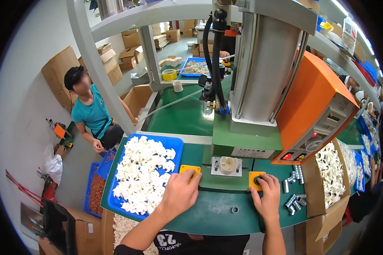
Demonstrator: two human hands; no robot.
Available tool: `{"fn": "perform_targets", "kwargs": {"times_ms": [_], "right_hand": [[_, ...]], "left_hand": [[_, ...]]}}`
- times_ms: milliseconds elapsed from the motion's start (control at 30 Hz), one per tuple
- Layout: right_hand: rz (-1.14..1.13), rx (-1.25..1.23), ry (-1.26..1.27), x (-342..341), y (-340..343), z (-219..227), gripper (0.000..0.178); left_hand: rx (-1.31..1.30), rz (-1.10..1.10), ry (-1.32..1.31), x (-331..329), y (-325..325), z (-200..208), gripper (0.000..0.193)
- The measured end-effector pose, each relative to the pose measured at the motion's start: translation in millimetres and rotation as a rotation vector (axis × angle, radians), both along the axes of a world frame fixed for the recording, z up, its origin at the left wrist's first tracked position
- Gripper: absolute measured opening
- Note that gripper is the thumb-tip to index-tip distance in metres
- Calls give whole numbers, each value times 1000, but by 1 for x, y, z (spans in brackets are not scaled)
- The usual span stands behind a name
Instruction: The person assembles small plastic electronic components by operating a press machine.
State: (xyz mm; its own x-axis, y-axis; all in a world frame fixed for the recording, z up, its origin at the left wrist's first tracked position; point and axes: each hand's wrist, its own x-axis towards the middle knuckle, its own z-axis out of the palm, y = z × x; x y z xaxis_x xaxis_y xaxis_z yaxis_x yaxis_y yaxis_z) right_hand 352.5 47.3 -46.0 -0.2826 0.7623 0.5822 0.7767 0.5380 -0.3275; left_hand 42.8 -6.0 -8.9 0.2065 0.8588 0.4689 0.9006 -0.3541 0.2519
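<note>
Has the left hand (181,193) laid on a yellow button box (187,168), with bent fingers over its near side. Cannot tell how wide or narrow those left fingers stand, with their tips partly hidden. Rests the right hand (267,199) against a second yellow button box (252,175), with fingertips at its round black button (256,182) and with the thumb lower down, at the near edge. Spreads the right fingers fairly wide, with nothing gripped between them.

Between the two sets of fingers, shows a metal plate (215,167) bearing a round white piece (228,165). Just beyond that piece, farther off than either set of fingers, has the green block (225,142) of a press, topped by a big silver cylinder (266,63). Beyond the right fingers, includes an orange control box (304,106) with lit red switches.

To the left of the left fingers, offers a blue tray (176,145) heaped with white curved pieces (140,174). Nearer than the right fingers and a little to their left, includes a small grey ring (234,210) on the green worktop (208,219). Right of the right fingers, has short metal tubes (292,203) in loose groups, then an open cardboard box (314,193) full of white parts (329,172). Well apart from the left fingers, far left, includes a seated person (89,106) in a teal shirt.
</note>
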Motion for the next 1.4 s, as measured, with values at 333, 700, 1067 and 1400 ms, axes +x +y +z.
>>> {"fn": "perform_targets", "kwargs": {"times_ms": [333,700,1067,1400], "right_hand": [[34,0,80,-5,-4,-5,36],[102,-51,175,-16,21,16,31],[97,-497,621,-97,56,54,48],[-201,352,142,60,46,76,46]], "left_hand": [[104,550,-46,-96,-17,-12,30],[12,501,-95,-100,-31,-13,16],[92,174,-426,-23,-4,14,14],[301,-113,-273,32,35,26,19]]}}
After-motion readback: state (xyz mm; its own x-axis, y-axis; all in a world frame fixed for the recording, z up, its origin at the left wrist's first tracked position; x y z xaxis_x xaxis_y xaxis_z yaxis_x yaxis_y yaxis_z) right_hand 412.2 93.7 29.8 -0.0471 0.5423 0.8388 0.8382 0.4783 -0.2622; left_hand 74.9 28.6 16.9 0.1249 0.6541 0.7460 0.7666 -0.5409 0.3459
